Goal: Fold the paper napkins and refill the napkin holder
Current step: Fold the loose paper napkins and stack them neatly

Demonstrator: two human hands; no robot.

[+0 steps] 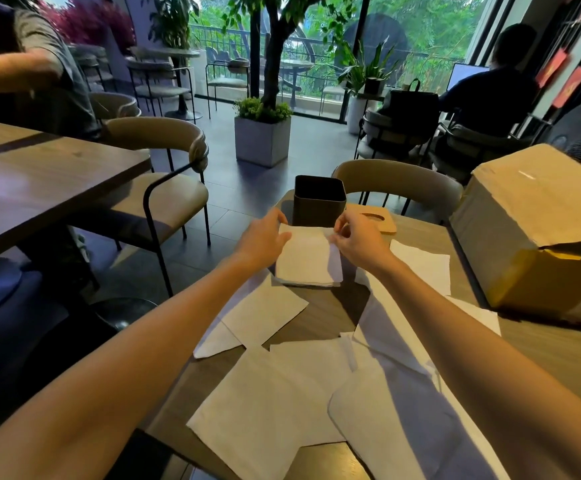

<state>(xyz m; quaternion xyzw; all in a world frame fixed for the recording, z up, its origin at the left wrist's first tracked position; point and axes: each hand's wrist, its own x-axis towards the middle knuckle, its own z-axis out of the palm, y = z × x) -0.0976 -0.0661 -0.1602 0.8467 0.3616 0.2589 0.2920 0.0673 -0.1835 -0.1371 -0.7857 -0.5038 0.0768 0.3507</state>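
Loose napkins point(261, 410): unfolded white paper sheets lie spread and overlapping across the near part of the wooden table point(330, 313), some under the two forearms; one more sheet lies further right, near the cardboard box.
Forearms: both bare, reaching forward from the bottom corners over the loose sheets toward the middle of the table.
Folded napkins point(308, 259): a small neat stack of folded white squares rests on the table beyond the loose sheets, just in front of the holder; the top piece is between the two hands.
Left hand point(263, 239): palm down, fingers laid on the far left edge of the top napkin, thumb tucked toward the sheet; it presses and grips that edge rather than lifting the stack.
Right hand point(360, 237): thumb and forefinger pinched closed on the far right corner of the same top napkin, the other fingers curled above it.
Napkin holder point(319, 200): a dark square box, open at the top, standing upright just behind the folded stack; its inside looks dark and I cannot tell what it holds.
Wooden lid point(373, 218): a light, flat piece with an oval slot, lying on the table just right of the holder.
Cardboard box point(531, 220): large, on the right side of the table, one flap hanging open.
Chair point(399, 183): a beige curved back, beyond the table's far edge.
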